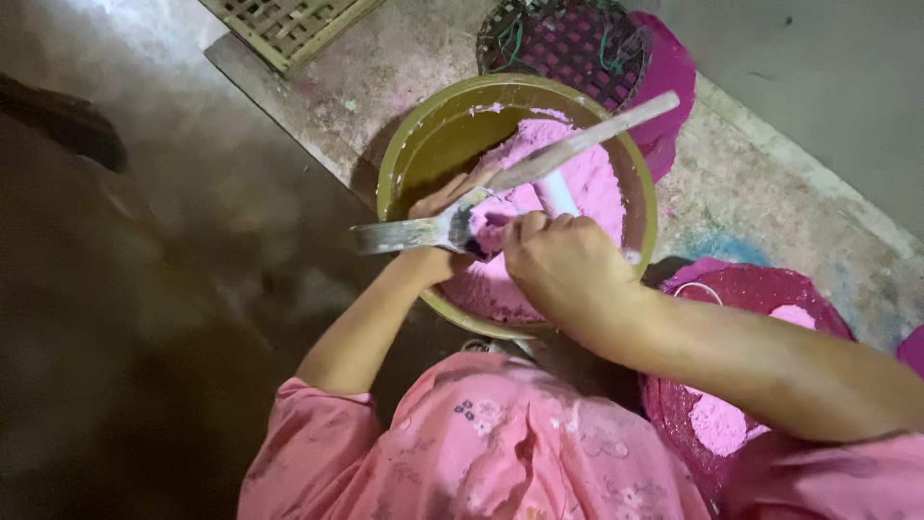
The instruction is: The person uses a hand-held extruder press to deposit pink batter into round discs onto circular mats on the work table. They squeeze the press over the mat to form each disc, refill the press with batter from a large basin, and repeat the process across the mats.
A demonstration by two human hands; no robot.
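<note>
Head view, looking straight down onto a round olive-green plastic basin heaped with pink powder. Over the basin's near half, both hands working together. Right hand curled shut, fingers wrapped around something small packed with the pink powder, just inside the near rim; exactly what sits under the fingers hidden by the fist. Left hand tucked under and behind, at the basin's left inner wall, fingers bent and apparently closed on the same small thing from the far side, though the grip itself mostly covered. Long flat grey metal blade with a pale handle lying across the basin, long axis running from low left outside the rim to upper right over the powder, crossing just above the left hand and touching the right hand's fingers; which hand steers it not clear. Short white tube-like piece standing in the powder just beyond the right hand. Beyond the basin's far rim, a dark woven sieve on a magenta-stained patch. Right of the basin, a round magenta tray holding small pale pink piles, under the right forearm. Near the basin's lower edge, pink patterned clothing.
</note>
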